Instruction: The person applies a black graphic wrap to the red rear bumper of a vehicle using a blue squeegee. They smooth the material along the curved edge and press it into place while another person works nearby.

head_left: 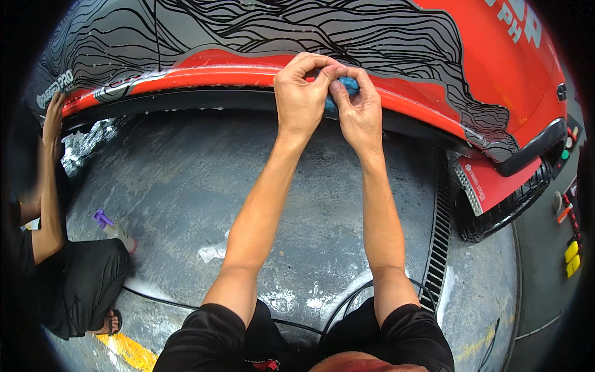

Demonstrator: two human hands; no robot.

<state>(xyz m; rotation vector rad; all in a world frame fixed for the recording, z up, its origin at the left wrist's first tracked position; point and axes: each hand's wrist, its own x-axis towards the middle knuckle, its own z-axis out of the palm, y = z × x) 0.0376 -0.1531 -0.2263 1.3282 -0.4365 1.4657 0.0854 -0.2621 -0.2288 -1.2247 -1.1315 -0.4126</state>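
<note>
Both my arms reach forward to the lower side of a red car with a grey and black wavy-line wrap. Between my hands is a soft blue lump, which looks like detailing clay, partly hidden by the fingers. My right hand curls around it with the thumb pressed on its near side. My left hand is closed too, its thumb and fingertips pinched at the lump's left side. The two hands nearly touch, just in front of the red sill; whether they touch the paint I cannot tell.
At left another person's hand rests against the car; that person crouches in dark clothes. A spray bottle with a purple head stands beside them. A black hose crosses the wet floor. To the right are a drain grate, a tyre and a red mudflap.
</note>
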